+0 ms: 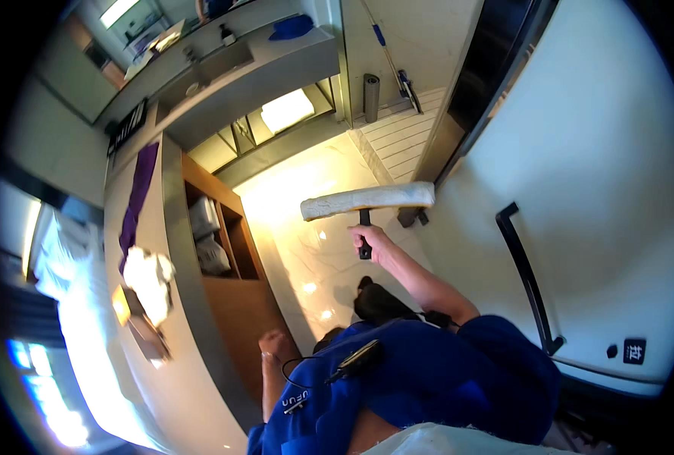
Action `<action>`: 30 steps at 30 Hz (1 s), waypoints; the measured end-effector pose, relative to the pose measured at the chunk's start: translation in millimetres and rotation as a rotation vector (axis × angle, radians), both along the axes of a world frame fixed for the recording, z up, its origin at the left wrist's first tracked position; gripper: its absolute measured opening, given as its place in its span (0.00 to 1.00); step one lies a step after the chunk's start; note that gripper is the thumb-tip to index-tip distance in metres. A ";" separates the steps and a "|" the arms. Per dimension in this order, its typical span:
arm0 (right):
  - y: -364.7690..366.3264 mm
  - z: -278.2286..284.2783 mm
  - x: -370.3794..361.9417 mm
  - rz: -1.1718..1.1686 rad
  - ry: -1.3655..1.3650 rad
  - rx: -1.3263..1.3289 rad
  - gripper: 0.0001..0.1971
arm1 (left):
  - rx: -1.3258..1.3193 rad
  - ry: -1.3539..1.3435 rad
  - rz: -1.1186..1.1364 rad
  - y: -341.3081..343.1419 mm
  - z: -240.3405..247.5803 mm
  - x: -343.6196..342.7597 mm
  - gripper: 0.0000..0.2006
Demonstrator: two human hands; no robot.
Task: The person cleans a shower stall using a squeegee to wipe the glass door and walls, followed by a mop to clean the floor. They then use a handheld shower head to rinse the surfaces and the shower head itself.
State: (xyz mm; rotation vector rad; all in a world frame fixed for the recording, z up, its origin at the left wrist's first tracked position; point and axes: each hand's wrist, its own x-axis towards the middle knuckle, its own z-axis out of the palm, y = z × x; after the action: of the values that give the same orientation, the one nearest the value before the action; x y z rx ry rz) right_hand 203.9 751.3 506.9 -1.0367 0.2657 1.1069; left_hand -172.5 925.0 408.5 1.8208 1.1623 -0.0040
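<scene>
My right hand [377, 244] is closed around the black handle of a window washer [367, 200], a T-shaped tool with a long white fluffy sleeve. I hold it out in front of me above the pale, shiny floor, with the sleeve lying roughly crosswise. My left hand [275, 343] hangs low at my side, close to the wooden cabinet [238, 303]. Its fingers are curled into a fist, and no object shows in it.
To the left runs a long counter [193, 356] bearing a purple cloth [138, 197] and a crumpled white cloth [149, 280]. A white door [579, 189] with a black handle [530, 284] stands at right. Ahead are a sink [216, 68], a grey cylinder [371, 98] and a long-handled floor tool [407, 91].
</scene>
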 end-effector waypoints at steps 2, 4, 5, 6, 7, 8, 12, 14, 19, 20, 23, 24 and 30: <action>28.3 3.5 45.7 0.004 -0.026 0.015 0.13 | -0.126 0.177 0.084 19.1 4.9 2.5 0.09; 50.5 5.0 95.9 0.050 -0.073 -0.025 0.13 | -0.235 0.281 0.159 36.4 6.0 10.0 0.10; 62.3 5.0 121.9 0.035 -0.040 -0.040 0.13 | -0.281 0.327 0.198 45.3 4.8 17.4 0.10; 71.4 4.3 151.0 0.034 -0.024 -0.048 0.13 | -0.310 0.363 0.219 54.7 2.3 30.1 0.10; 81.9 3.1 178.3 0.011 -0.005 -0.077 0.13 | -0.329 0.390 0.220 65.5 -0.8 46.4 0.10; 88.4 0.2 203.3 -0.005 0.000 -0.103 0.13 | -0.365 0.427 0.230 73.9 -5.4 62.4 0.10; 107.4 -16.6 311.3 -0.236 0.025 -0.095 0.12 | -0.410 0.491 0.126 137.2 -42.6 164.8 0.11; 105.3 -18.8 365.6 -0.303 0.016 -0.073 0.11 | -0.398 0.482 0.053 181.6 -62.0 232.5 0.11; 79.3 -3.2 488.4 -0.600 -0.033 -0.246 0.09 | 0.113 0.354 -0.458 292.4 -25.5 496.7 0.12; 70.9 2.9 510.2 -0.621 -0.049 -0.272 0.10 | 0.258 0.218 -0.559 303.0 1.4 578.1 0.12; 46.1 12.1 559.8 -0.713 -0.088 -0.330 0.10 | 0.212 -0.311 -0.763 274.1 106.2 822.6 0.11; 37.4 11.1 573.6 -0.731 -0.108 -0.362 0.10 | 0.088 -0.518 -0.756 242.5 142.1 886.4 0.12; -26.0 -22.9 697.0 -0.939 -0.110 -0.359 0.10 | -0.302 -0.799 -1.544 -42.0 297.2 1101.1 0.19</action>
State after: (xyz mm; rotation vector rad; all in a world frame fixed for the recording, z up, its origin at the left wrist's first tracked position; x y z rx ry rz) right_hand 900.9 725.3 484.0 -1.0929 0.7873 0.1501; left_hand 928.6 883.0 705.7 1.7217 -0.8611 -0.2880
